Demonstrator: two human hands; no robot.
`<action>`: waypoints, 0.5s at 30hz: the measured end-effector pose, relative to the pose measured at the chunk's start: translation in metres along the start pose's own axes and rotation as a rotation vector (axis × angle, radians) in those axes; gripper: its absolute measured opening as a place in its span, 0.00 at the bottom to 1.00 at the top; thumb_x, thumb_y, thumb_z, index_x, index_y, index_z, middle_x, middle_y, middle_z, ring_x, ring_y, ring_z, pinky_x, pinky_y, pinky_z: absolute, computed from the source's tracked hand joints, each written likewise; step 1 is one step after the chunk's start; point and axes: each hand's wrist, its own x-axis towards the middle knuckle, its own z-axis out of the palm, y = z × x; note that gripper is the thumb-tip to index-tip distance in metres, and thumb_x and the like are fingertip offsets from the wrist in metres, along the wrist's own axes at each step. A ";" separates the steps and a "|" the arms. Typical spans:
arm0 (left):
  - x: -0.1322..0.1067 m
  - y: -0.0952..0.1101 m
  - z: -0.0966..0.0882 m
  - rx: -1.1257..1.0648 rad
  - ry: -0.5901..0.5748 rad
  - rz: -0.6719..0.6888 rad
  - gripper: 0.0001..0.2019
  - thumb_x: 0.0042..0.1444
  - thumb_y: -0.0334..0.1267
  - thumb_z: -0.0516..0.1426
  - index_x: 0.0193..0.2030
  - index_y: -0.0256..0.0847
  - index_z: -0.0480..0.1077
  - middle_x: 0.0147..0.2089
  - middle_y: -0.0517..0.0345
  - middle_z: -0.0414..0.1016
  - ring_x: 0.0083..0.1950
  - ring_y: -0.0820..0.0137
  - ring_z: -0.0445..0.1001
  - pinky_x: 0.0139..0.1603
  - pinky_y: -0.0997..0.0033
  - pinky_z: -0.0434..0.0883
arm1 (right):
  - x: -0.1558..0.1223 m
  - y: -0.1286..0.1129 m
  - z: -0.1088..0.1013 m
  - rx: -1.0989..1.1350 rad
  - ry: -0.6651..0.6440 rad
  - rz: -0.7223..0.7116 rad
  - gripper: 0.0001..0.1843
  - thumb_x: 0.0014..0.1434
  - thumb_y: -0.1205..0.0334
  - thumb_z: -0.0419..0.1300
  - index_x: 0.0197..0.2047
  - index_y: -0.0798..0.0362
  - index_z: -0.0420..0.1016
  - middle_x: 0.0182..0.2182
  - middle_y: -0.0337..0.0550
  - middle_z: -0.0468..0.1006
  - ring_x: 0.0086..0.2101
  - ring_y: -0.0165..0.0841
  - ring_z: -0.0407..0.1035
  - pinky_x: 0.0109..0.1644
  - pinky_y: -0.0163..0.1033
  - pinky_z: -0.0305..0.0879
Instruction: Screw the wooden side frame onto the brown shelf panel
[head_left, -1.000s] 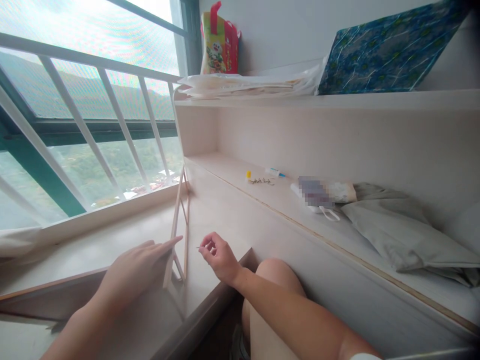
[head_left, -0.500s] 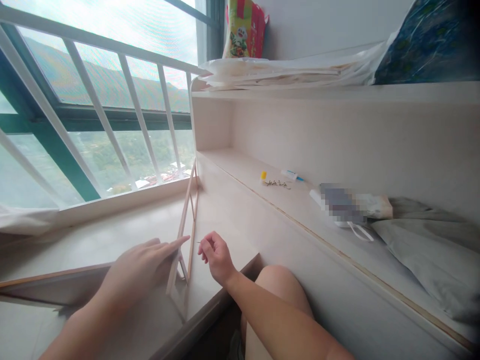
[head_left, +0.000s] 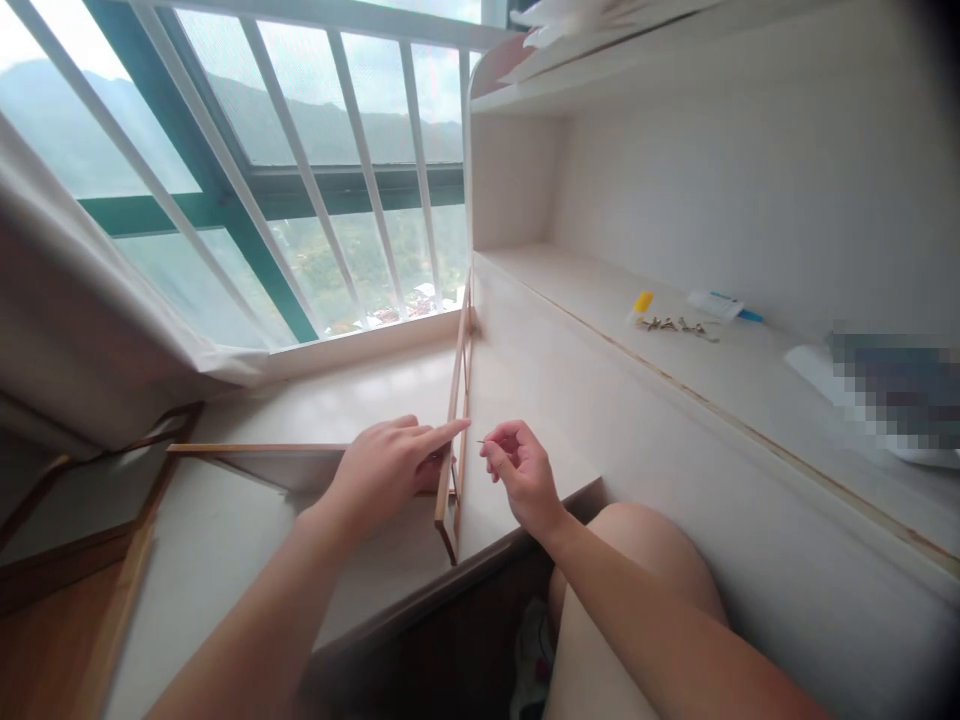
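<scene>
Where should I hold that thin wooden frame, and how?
I think pinch the wooden frame by its top rail, at the near end, coming from above. It seems to stand on edge, so that slim rail is uppermost and easy to pinch; the left hand crosses it farther along.

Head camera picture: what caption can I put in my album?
Left hand on a wooden frame, right fingers pinching a tiny thin piece.

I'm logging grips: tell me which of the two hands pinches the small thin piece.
The right hand: the small thin piece pokes from its pinch, while the left hand holds the wooden frame.
</scene>
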 end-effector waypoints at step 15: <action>0.002 0.004 -0.003 0.023 -0.044 -0.035 0.26 0.59 0.36 0.58 0.64 0.54 0.62 0.34 0.61 0.78 0.36 0.69 0.69 0.33 0.72 0.60 | -0.010 -0.002 0.011 0.256 -0.048 0.007 0.11 0.56 0.56 0.66 0.37 0.52 0.71 0.34 0.42 0.76 0.29 0.30 0.70 0.26 0.35 0.68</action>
